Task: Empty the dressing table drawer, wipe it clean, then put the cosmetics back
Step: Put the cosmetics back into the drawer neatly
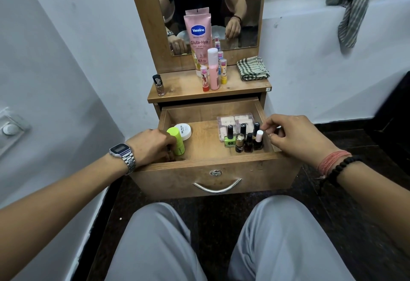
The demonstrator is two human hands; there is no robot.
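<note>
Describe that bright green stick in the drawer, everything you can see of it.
The lime-green stick is a short, smooth cylinder that looks like plastic, with a rounded top. It stands nearly upright, leaning slightly, at the left front of the open wooden drawer. The left hand has its fingers closed around its lower side. A white round jar sits just behind it.

Single head-mounted wide-angle view: I look forward and down, close over the open drawer (213,163), the mirror (206,8) directly ahead.
</note>
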